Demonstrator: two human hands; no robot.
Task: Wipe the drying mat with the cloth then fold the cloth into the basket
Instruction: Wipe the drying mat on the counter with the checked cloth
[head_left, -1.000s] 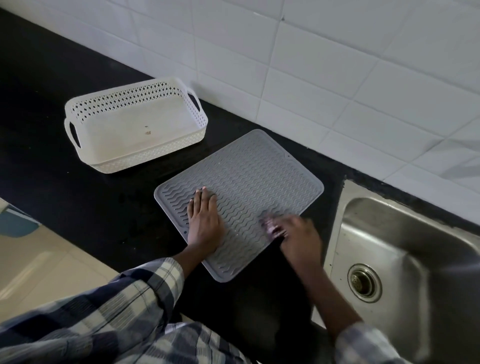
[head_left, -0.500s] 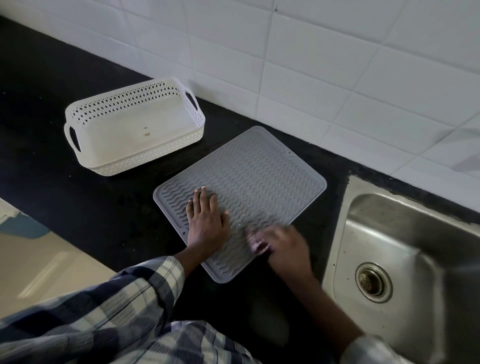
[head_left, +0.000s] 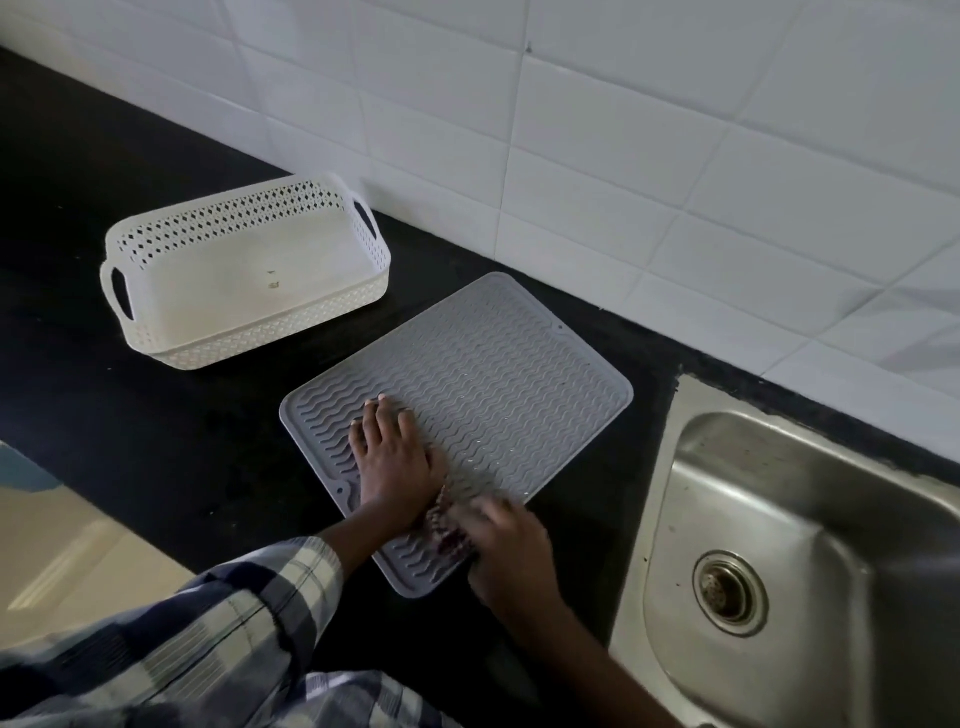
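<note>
Cloth (head_left: 445, 530) under right hand (head_left: 511, 553)

Left hand (head_left: 393, 457) flat, palm down, fingers spread fwd. Right hand (head_left: 506, 545) curled and blurry, knuckles up, right beside the left wrist.

A grey, wavy-ribbed silicone drying mat (head_left: 483, 395) lies at an angle on a black stone counter (head_left: 156, 426), between a white perforated plastic basket (head_left: 244, 270) with cut-out handles and a stainless steel sink (head_left: 810, 545) with a round drain. The person's left hand (head_left: 392, 457) rests flat on the mat, fingers spread. The right hand (head_left: 506, 545), blurred, presses a small dark patterned cloth (head_left: 447, 530) against the mat's near edge, just beside the left wrist. A checked sleeve (head_left: 208, 634) covers the left arm. White tiles (head_left: 623, 130) line the wall behind.
</note>
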